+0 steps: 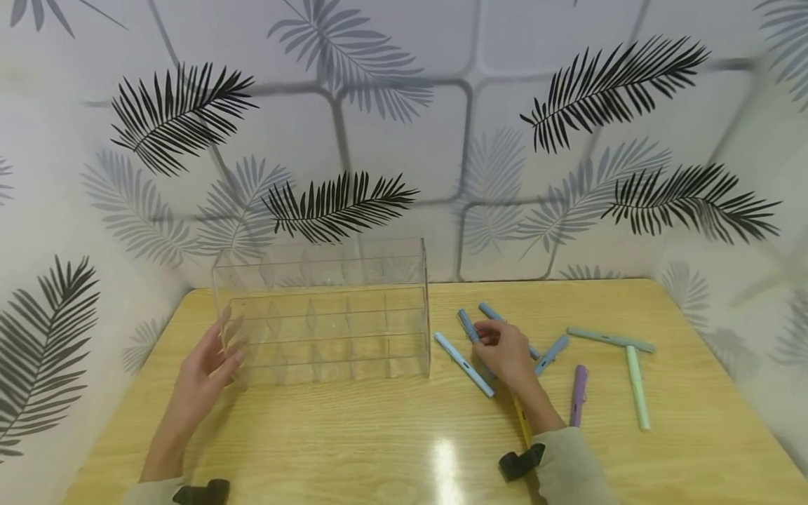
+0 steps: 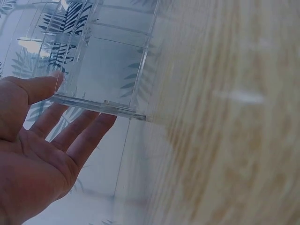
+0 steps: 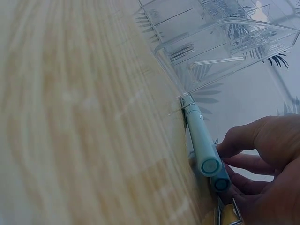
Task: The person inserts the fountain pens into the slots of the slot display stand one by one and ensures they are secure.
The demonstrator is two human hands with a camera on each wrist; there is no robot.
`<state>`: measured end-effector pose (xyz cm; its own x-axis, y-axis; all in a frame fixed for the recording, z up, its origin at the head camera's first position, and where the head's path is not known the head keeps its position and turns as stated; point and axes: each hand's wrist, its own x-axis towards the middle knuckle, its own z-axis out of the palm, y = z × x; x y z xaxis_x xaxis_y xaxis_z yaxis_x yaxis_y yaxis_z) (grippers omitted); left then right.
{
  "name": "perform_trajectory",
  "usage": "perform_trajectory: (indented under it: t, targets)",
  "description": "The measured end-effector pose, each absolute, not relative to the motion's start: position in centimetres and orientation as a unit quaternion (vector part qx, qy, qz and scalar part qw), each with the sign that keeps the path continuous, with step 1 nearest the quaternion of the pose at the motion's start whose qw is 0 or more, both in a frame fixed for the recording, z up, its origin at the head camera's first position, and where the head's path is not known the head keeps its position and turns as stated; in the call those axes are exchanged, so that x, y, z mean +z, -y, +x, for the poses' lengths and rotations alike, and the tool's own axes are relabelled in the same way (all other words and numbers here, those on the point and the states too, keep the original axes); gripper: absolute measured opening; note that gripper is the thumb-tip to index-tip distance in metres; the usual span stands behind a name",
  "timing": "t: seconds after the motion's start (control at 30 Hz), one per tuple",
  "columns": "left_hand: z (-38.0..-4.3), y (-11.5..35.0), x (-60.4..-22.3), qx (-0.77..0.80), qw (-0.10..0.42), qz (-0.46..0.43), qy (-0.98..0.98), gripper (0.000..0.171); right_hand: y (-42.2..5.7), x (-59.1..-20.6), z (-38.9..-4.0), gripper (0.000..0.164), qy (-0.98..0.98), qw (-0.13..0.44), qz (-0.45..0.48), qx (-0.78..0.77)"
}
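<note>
A clear acrylic rack (image 1: 334, 313) with several small compartments stands upright at the back left of the table. My left hand (image 1: 205, 372) grips its left side wall, the thumb inside the edge and the fingers behind it in the left wrist view. To the right of the rack, my right hand (image 1: 507, 353) pinches a blue pen (image 1: 467, 324) between thumb and fingers, low over the table. A light blue pen (image 1: 463, 365) lies just left of that hand. Another blue pen (image 1: 489, 311) lies behind it, and a yellow pen (image 1: 522, 419) is partly hidden under the wrist.
Right of my right hand lie a grey-blue pen (image 1: 552, 353), a purple pen (image 1: 578, 394), a dull green pen (image 1: 611, 339) and a mint pen (image 1: 637, 388). A wall with leaf patterns (image 1: 404, 154) rises behind the wooden table (image 1: 341, 435).
</note>
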<state>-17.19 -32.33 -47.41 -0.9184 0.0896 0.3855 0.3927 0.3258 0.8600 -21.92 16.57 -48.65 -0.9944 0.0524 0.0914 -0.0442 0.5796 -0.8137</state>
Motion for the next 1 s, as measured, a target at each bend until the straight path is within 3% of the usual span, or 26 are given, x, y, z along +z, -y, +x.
perform_trajectory:
  t: [0.33,1.0]
  targets:
    - [-17.2,32.4,-47.7,-0.564,0.134,-0.158,0.799,0.073,-16.8,-48.7,-22.1,0.033,0.851,0.060,-0.025,0.521]
    - [-17.0,32.6,-47.3,-0.556,0.118,-0.151,0.809,0.072,-18.4,-46.6,-21.9,0.053,0.720,-0.018,-0.006,0.693]
